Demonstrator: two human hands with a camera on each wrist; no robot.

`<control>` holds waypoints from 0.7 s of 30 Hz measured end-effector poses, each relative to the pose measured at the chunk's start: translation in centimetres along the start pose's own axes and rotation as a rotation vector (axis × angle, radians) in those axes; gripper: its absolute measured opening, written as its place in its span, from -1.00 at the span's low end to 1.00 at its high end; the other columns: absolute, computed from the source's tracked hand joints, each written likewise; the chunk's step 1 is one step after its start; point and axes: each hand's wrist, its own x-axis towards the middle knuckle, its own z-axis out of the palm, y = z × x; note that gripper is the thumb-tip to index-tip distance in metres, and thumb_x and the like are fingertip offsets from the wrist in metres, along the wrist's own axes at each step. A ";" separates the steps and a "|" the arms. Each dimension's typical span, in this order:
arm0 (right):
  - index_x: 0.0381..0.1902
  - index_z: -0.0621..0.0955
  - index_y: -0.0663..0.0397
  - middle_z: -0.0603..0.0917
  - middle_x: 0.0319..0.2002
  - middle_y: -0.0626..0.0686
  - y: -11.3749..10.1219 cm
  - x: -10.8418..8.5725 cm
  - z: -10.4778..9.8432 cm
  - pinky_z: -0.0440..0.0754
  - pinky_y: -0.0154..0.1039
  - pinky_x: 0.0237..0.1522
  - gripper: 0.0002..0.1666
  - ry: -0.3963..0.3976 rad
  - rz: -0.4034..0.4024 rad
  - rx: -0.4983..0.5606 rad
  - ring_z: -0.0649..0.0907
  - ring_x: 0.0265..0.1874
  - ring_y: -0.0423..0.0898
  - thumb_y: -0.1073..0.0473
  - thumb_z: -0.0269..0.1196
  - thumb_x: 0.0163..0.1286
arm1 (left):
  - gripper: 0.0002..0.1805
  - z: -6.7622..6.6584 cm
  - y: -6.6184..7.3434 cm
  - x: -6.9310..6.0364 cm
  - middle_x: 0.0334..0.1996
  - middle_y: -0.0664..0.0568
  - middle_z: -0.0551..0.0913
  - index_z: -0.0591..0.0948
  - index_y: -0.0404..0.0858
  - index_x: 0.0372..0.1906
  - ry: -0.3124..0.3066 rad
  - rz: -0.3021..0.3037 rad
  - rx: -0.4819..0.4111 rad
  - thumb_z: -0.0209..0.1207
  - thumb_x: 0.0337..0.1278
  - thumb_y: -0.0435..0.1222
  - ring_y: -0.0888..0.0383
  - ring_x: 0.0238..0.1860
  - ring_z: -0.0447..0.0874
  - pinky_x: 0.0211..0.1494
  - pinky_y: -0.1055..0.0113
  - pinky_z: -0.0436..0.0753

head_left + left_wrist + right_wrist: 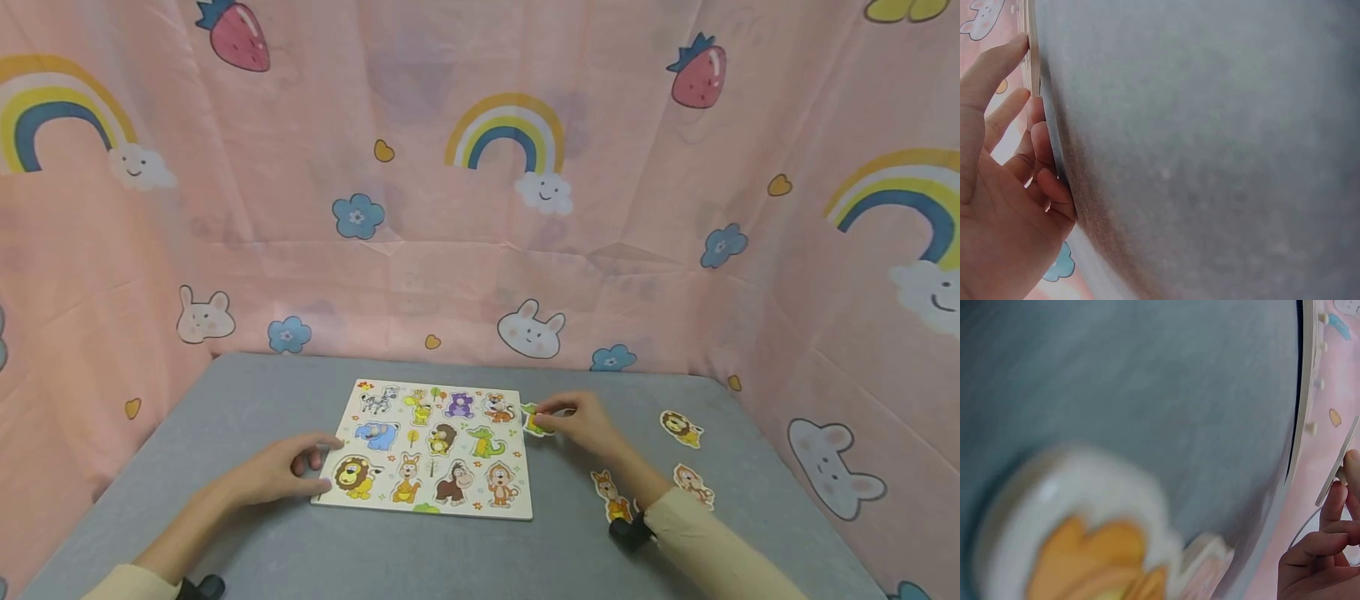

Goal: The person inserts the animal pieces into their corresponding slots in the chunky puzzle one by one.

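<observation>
A white animal puzzle board (465,504) lies on the table, with printed animals across it. At its left edge my left hand (281,471) rests with thumb and index fingertip touching the board; the left wrist view shows its other fingers loosely bent. Just off the board's right edge, my right hand (581,425) pinches a green crocodile puzzle piece (528,411). Seen edge-on in the right wrist view, the piece (1337,469) is held by its small knob and tilted. Fingers cover part of its picture.
Loose puzzle pieces lie on the right: a lion piece (681,429), a monkey piece (693,486) and a kangaroo piece (611,497), the last beside my right forearm. Small knobs (1312,428) rise from the board. A pink printed cloth (420,283) stands behind the grey table (262,392).
</observation>
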 end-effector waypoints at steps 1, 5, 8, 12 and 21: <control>-0.25 0.80 0.12 0.75 -0.30 -0.03 -0.1 0.1 0.2 0.48 -0.24 -0.35 -0.85 -0.005 -0.003 0.004 0.60 -0.32 -0.04 0.17 0.49 0.27 | -0.44 0.0 0.0 0.0 -0.31 0.05 0.45 0.57 -0.33 0.19 0.000 0.001 -0.002 0.46 0.13 -0.21 0.21 -0.40 0.38 -0.31 0.32 0.37; -0.24 0.80 0.12 0.74 -0.29 -0.02 -0.7 0.5 1.1 0.48 -0.25 -0.38 -0.85 -0.024 -0.014 0.004 0.60 -0.34 -0.02 0.17 0.49 0.28 | -0.44 0.0 -0.1 -0.1 -0.31 0.05 0.45 0.56 -0.34 0.19 0.001 -0.001 -0.007 0.46 0.13 -0.22 0.21 -0.40 0.37 -0.32 0.32 0.36; -0.25 0.80 0.10 0.74 -0.30 -0.03 -1.1 0.8 1.8 0.46 -0.27 -0.40 -0.86 -0.037 -0.014 -0.001 0.58 -0.35 -0.02 0.17 0.49 0.28 | -0.44 0.0 -0.1 -0.1 -0.31 0.04 0.45 0.56 -0.34 0.20 0.001 -0.003 -0.011 0.46 0.13 -0.22 0.21 -0.39 0.37 -0.31 0.32 0.37; -0.26 0.80 0.05 0.73 -0.31 -0.06 -1.7 1.1 2.8 0.46 -0.25 -0.37 -0.89 -0.060 -0.009 0.007 0.57 -0.32 -0.03 0.17 0.49 0.28 | -0.44 0.0 -0.1 -0.1 -0.30 0.04 0.45 0.56 -0.33 0.19 -0.001 -0.002 -0.012 0.46 0.14 -0.22 0.20 -0.39 0.38 -0.31 0.32 0.37; -0.28 0.81 0.00 0.70 -0.35 -0.10 -3.3 1.6 4.7 0.42 -0.23 -0.30 -0.91 -0.107 -0.014 0.025 0.56 -0.33 -0.07 0.14 0.49 0.27 | -0.44 0.0 0.0 0.0 -0.31 0.04 0.46 0.56 -0.33 0.19 -0.003 -0.003 -0.019 0.46 0.14 -0.22 0.20 -0.39 0.38 -0.32 0.33 0.37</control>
